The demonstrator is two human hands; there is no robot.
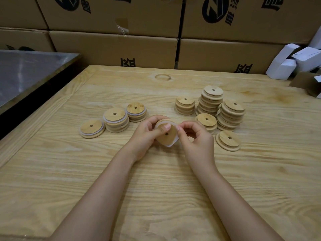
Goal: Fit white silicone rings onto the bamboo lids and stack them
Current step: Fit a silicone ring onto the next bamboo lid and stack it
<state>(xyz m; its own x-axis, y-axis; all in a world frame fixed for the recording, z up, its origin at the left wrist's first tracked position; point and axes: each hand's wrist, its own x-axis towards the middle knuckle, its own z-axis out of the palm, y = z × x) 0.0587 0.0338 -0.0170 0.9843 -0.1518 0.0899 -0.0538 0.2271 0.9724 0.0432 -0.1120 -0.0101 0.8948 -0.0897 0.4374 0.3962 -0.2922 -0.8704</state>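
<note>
At the table's middle my left hand grips a round bamboo lid with a centre hole, tilted toward me. A white silicone ring sits partly around its rim, and my right hand pinches that ring at the lid's upper right edge. To the left are lids with white rings fitted: a single one and two short stacks. On the right stand several stacks of plain bamboo lids and a lone lid.
The wooden table has a raised border at the left. Cardboard boxes wall off the far edge. White cartons lie at the far right. A dark metal surface sits at the left.
</note>
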